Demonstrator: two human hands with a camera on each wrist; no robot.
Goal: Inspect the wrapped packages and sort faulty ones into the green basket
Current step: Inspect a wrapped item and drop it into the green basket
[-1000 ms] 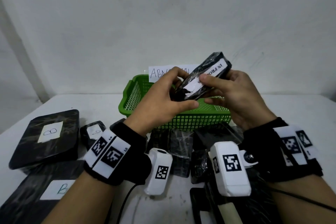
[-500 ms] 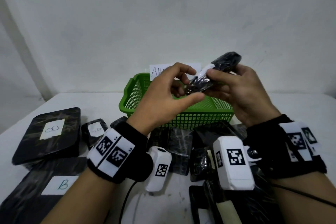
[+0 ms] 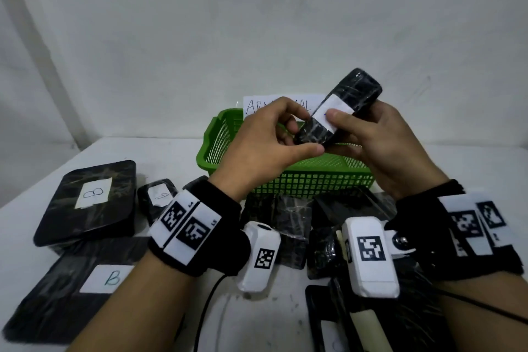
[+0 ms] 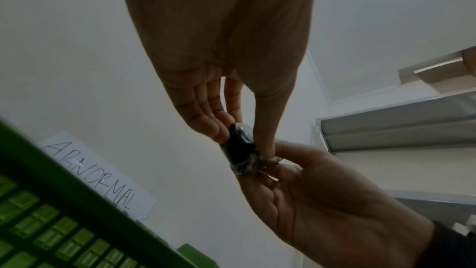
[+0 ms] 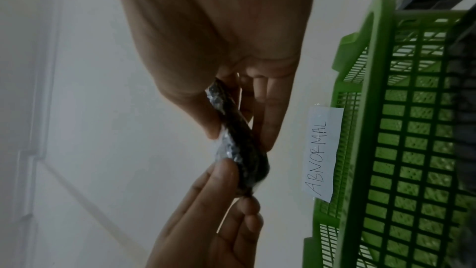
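My left hand (image 3: 265, 146) and right hand (image 3: 380, 137) pinch the package (image 3: 340, 107), tilted lengthwise directly above the basket (image 3: 217, 148).

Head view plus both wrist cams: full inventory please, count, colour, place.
Small oblong black film-wrapped package with white label: 1, black, held up over the basket by both hands.
Green plastic mesh basket: 1, green, table centre at the wall; contents hidden by the hands.
White paper sign reading ABNORMAL: 1, white, on the wall behind the basket.
Flat black wrapped packages labelled B: 2, black, table left.
Small black wrapped package with white label: 1, black, right of the upper B package.
Pile of black wrapped packages: count unclear, black, in front of the basket.
White table: 1, white.
Left hand: pinches the package's lower end.
Right hand: grips its middle, thumb on the label.
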